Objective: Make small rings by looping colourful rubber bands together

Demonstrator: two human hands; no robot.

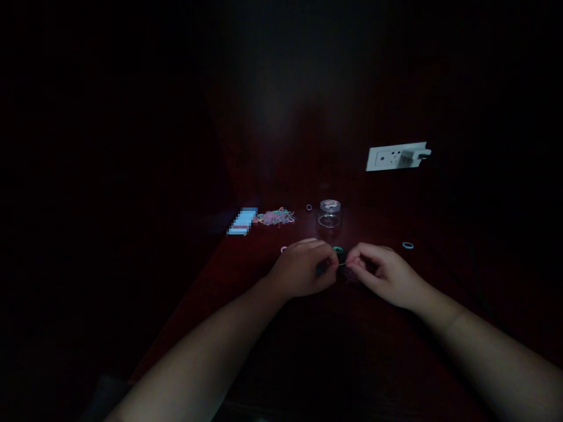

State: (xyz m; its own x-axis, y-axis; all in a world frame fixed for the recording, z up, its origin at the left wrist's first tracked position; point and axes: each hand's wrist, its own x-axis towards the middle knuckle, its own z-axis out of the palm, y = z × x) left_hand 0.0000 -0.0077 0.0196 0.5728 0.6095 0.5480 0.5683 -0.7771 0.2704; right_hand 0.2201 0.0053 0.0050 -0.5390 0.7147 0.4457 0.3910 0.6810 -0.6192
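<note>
My left hand (pixel 303 269) and my right hand (pixel 387 275) face each other above the dark red table, fingertips pinched. A thin pale strand (pixel 342 264) runs taut across the small gap between them, one end in each pinch; it is too fine to tell its kind. Just behind the fingers lies a green elastic band (pixel 338 250). Under the right fingertips, a dim purplish bunch (pixel 350 275) shows in part. A pink ring-shaped band (pixel 284 250) peeks out behind my left hand, which covers part of it.
At the back stand a clear round jar (pixel 329 221) and a heap of small coloured elastic bands (pixel 277 217). A lit, blurred-out phone screen (pixel 243 221) is left of it. A blue band (pixel 407 245) lies at right. The wall holds a socket plate (pixel 382 159) with a plug (pixel 420 155).
</note>
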